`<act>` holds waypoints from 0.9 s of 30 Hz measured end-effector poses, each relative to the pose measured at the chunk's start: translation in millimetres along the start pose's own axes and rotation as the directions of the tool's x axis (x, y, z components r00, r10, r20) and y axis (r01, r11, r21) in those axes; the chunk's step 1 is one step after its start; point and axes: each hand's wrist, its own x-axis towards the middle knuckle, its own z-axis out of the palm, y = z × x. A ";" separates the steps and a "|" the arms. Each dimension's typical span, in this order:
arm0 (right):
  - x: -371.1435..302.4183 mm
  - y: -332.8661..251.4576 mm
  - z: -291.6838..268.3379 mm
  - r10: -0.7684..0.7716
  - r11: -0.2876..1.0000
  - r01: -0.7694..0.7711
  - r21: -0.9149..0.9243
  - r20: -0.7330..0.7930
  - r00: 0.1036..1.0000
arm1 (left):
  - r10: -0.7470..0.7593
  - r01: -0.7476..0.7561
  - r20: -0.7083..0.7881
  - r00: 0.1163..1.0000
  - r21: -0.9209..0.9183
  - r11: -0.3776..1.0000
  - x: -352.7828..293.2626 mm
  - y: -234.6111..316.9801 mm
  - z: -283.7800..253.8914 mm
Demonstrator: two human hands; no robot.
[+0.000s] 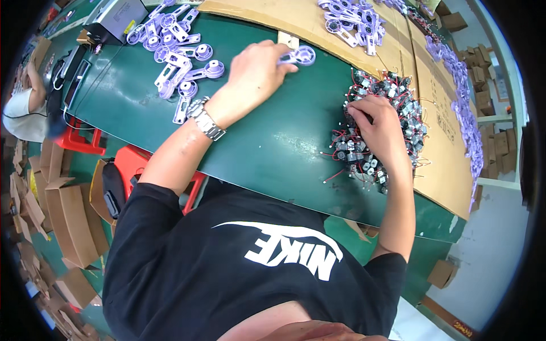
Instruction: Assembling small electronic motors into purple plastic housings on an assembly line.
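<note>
- Nearest: black tee [187, 267], then the green surface [273, 136] w/ its front edge just beyond.
- R hand [378, 122] is in the pile of small wired units [412, 116] (motors prob), fingertips bunched together; can't tell if one's pinched tbh.
- Bit farther out, L hand [256, 71] pinches a purple part [305, 55] btwn thumb & fingers. It pokes out R of the hand, long axis approx L-R, round end outermost.
- Key bit imo: pile's to the R of that part & closer to the body; R hand's way nearer it than L.
- Far: loose purple parts [170, 40] off L, more on cardboard [256, 11].
</note>
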 end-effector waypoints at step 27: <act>66.3 7.9 33.7 0.174 0.653 -0.116 0.749 0.000 0.985 | 0.247 -0.259 -0.077 0.966 -0.317 0.913 6.9 -7.5 47.7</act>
